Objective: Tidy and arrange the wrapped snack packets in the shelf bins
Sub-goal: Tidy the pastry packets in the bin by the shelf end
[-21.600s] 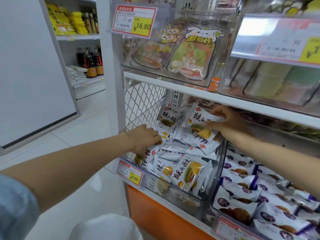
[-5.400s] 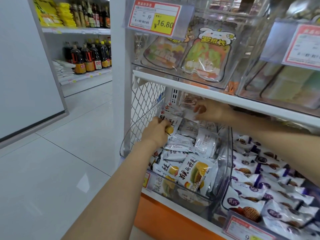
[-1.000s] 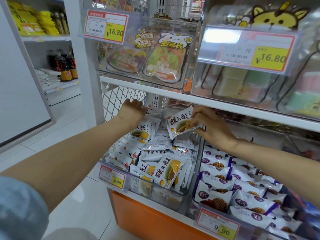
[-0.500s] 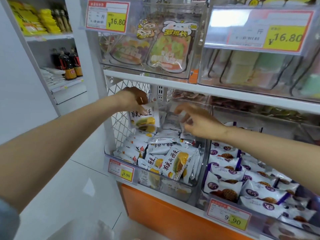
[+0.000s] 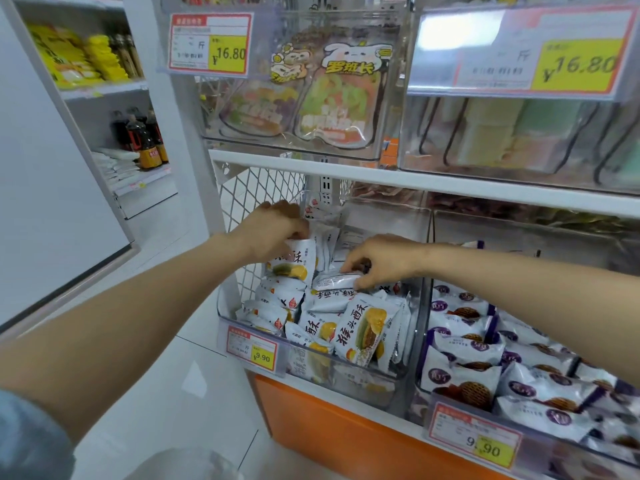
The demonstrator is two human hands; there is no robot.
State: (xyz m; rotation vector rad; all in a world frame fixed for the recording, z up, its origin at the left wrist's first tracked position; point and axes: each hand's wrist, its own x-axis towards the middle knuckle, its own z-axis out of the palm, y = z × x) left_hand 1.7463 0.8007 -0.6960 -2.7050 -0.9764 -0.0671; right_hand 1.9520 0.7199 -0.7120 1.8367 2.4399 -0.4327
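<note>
Head view puts the task about midway, I judge: in the clear bin [image 5: 363,386], the left hand [image 5: 273,226] has its fingers curled round an upright packet [image 5: 292,263] at the far left. The right hand [image 5: 384,259] pinches a flat packet [image 5: 334,281] mid-bin. The near-side packets [image 5: 363,332] lie jumbled (the purple packets [image 5: 464,374] on the right look orderly) and need straightening.

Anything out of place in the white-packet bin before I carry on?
Yes. The white packets in the clear bin lie jumbled, some face up, some back up, and a front packet leans diagonally over its neighbours. The purple packets beside them sit in tidier rows. Nothing looks torn or spilled.
</note>
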